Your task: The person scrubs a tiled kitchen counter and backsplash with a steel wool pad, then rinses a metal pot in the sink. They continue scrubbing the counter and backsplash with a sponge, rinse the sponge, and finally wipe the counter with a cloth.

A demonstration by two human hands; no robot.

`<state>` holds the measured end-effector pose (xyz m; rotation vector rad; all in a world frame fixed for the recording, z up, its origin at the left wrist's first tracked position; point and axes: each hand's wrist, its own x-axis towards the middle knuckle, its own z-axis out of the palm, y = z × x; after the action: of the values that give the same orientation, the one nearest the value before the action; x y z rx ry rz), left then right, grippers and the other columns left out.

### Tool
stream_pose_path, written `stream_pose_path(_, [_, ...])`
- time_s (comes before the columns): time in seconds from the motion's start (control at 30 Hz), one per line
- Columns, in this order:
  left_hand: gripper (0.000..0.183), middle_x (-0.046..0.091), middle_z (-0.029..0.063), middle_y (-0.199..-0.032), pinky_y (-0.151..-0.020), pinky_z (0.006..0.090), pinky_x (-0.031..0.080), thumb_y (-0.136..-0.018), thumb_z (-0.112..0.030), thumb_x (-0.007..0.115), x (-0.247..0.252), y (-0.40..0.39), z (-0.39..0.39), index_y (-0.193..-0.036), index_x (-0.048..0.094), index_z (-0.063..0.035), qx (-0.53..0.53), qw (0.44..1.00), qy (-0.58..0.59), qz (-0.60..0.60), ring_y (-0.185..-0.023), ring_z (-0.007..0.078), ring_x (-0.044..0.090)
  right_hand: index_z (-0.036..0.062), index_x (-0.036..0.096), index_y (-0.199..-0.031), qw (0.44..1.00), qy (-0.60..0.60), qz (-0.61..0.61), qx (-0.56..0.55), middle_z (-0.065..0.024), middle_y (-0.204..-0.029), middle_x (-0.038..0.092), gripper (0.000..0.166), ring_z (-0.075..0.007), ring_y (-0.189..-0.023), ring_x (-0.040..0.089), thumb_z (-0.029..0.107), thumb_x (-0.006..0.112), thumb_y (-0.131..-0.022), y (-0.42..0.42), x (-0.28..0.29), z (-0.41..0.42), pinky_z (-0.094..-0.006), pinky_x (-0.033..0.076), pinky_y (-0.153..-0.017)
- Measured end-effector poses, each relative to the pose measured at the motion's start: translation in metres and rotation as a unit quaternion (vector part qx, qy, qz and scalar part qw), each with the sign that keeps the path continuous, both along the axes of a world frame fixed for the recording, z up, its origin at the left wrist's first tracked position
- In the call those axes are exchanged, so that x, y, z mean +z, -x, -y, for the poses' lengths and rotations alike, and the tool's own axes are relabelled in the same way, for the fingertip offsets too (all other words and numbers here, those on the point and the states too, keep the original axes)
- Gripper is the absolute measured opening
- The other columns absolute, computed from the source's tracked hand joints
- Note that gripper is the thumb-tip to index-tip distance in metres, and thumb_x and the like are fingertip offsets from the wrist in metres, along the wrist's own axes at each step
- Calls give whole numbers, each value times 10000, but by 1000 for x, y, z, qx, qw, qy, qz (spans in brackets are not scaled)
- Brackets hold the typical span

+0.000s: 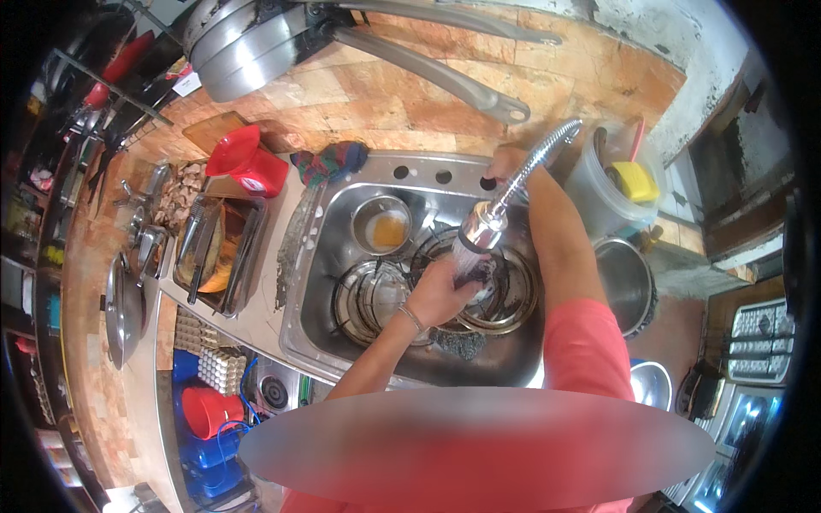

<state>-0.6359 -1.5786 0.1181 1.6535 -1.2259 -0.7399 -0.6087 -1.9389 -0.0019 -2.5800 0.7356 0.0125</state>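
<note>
Under the running spray of a chrome faucet head (484, 224), my left hand (439, 292) holds a dark wet piece whose shape is mostly covered by water and fingers. My right hand (507, 165) reaches to the back right rim of the stainless steel sink (507, 359), by the faucet's base; what its fingers touch is hidden. Round metal rings and wire burner grates (369, 301) lie in the basin below my left hand. A dark scouring mesh (458, 343) rests near the front. Farther back stands a metal pot (359, 234) with a yellow sponge (388, 229) in it.
Left of the sink are a tray of utensils (221, 256), a red pitcher (256, 163) and a bunched cloth (333, 163). To the right are a plastic bucket (596, 179) and a steel pot (622, 285). Large pans (247, 58) hang at the back wall.
</note>
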Motion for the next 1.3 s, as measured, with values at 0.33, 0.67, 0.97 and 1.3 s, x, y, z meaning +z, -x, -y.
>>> stream_pose_path(0.33, [374,668,213,-905,-808,433,490,-889,-334,622,-24,-24,17,-1079,622,-12,153,981,-34,117,-892,383,642,3,549,-1241,879,-379,286,-34,-132,-1196,593,498,-227,-1148,526,379,623,-924,111,56,-235,-380,393,-1021])
stream_pose_path(0.67, [428,607,87,-1059,-931,515,447,-943,-439,539,-86,-41,-50,-1181,552,-83,109,697,-1,-708,-1025,202,554,-12,657,-772,885,-152,435,-74,-169,-959,630,316,-333,-938,612,287,748,-722,85,31,-328,-418,485,-807])
stream_pose_path(0.97, [491,644,99,-987,-841,387,502,-930,-503,499,-89,17,3,-1120,592,-59,222,749,-53,-621,-901,255,622,-6,665,-806,916,-75,283,-273,-260,-859,651,233,-408,-867,637,213,691,-733,104,10,-271,-469,481,-728])
stream_pose_path(1.3, [549,520,158,-1292,-990,380,400,-977,-442,468,-105,4,24,-1313,488,-8,277,880,8,-386,-1200,253,485,7,572,-1187,856,-254,405,-198,-199,-1132,634,437,-337,-1164,537,211,661,-812,104,-5,-269,-411,400,-993])
